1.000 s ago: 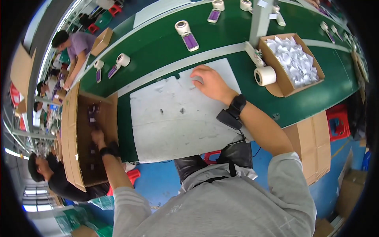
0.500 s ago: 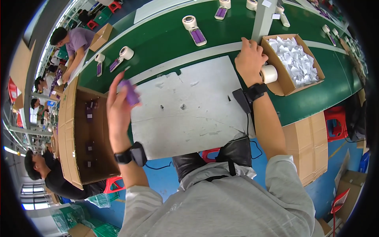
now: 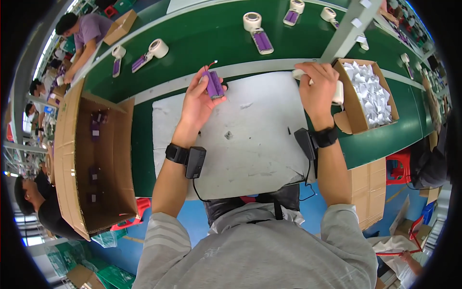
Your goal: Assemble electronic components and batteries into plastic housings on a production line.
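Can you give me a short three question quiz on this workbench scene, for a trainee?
1. True or false: the left hand holds a purple battery pack above the grey mat.
2. What is the right hand touching? A) a white tape roll beside the small cardboard box of white paper pieces; B) a red stool; C) a green bag.
3. Fill in: the large open cardboard box on the person's left contains more ______ packs.

Key: 1 true; 2 A; 3 purple.
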`<act>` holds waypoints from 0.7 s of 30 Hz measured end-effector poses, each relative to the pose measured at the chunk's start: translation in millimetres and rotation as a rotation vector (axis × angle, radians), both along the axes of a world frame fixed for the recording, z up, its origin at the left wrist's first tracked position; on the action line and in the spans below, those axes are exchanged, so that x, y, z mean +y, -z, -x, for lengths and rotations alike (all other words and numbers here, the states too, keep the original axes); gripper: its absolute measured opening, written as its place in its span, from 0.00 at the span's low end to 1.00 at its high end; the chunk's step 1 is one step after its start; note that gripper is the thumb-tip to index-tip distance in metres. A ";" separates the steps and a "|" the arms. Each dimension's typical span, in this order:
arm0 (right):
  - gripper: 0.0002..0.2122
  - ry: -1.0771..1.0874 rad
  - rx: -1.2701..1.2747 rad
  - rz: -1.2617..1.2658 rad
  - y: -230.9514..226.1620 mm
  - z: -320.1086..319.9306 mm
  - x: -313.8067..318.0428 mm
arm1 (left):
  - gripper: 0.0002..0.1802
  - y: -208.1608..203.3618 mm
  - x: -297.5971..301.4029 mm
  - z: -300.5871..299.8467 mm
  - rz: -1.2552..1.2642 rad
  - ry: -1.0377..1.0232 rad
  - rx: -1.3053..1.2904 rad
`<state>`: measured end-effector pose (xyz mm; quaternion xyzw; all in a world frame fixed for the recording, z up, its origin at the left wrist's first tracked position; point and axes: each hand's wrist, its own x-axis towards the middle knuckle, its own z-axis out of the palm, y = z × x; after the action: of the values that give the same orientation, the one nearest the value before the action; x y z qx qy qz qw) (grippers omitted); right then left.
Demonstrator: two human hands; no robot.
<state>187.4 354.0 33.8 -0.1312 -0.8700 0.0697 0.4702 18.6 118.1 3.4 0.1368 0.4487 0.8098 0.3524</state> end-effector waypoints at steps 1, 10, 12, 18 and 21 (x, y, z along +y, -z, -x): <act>0.14 -0.014 -0.019 -0.001 -1.0 -1.3 -2.6 | 0.26 0.2 -0.9 -0.7 -0.001 -0.014 -0.019; 0.11 0.150 0.147 0.211 -4.8 6.5 -0.3 | 0.25 -5.2 6.1 -5.1 0.023 -0.045 -0.032; 0.10 0.118 0.241 0.426 -7.9 5.9 0.5 | 0.25 -5.5 7.1 -6.9 0.033 -0.055 -0.034; 0.09 -0.200 0.338 0.342 -1.1 5.9 -15.4 | 0.23 -4.8 5.0 -11.0 -0.003 -0.077 -0.043; 0.09 -0.485 0.131 0.016 -11.7 -2.5 -52.2 | 0.22 -7.1 3.2 -11.2 0.002 -0.180 -0.037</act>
<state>189.8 301.8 45.5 0.0826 -0.8431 0.1956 0.4940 29.8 121.2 10.4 0.0805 0.4535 0.8400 0.2867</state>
